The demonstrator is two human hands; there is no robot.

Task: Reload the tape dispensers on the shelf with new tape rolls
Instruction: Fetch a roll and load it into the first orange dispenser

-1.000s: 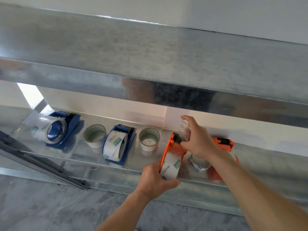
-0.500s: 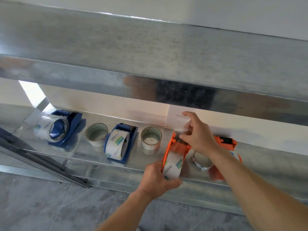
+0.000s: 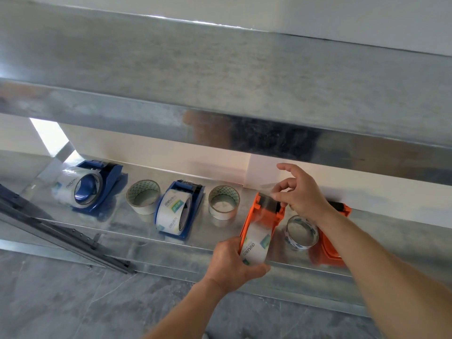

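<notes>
My right hand (image 3: 302,193) has pulled the clear, shiny tape end lower, pinching it over the orange dispenser (image 3: 263,217) on the metal shelf (image 3: 137,243). My left hand (image 3: 231,264) grips its round roll (image 3: 255,243). Blue dispensers (image 3: 182,211), cardboard cores (image 3: 143,196) and another orange dispenser (image 3: 327,250) sit beside it.

Left hand (image 3: 231,265) curls in a closed grip low down; right hand (image 3: 302,194) pinches thumb to forefinger, other fingers spread.
</notes>
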